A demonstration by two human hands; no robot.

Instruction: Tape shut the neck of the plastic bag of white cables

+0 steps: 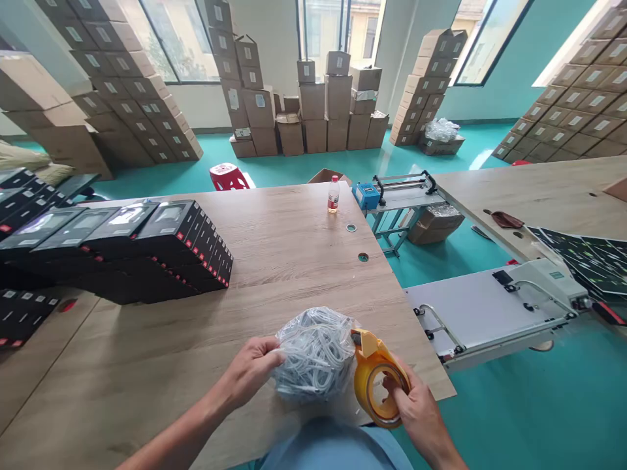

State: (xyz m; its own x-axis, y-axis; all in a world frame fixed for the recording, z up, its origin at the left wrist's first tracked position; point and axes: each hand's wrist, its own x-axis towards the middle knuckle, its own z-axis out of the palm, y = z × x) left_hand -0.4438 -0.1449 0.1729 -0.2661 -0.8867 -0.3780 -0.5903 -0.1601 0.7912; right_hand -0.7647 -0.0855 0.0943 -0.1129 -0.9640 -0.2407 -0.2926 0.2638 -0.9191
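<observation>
A clear plastic bag (pixel 316 352) full of looped white cables rests on the wooden table near its front edge. At the bag's left side, my left hand (pixel 257 365) is closed on the plastic, thumb against fingers. My right hand (pixel 411 401) is wrapped round a yellow tape dispenser (pixel 375 378) holding a roll of tape. The dispenser's upper end, with its dark cutting edge, touches or nearly touches the bag's right side. Part of my right hand's grip is hidden behind the roll.
Black boxes (pixel 171 254) are stacked on the left of the table (pixel 274 261). A bottle (pixel 334 194) stands near the far edge. To the right are a white conveyor (pixel 470 313) and a blue machine (pixel 366 196). Cartons (pixel 313 101) line the far wall.
</observation>
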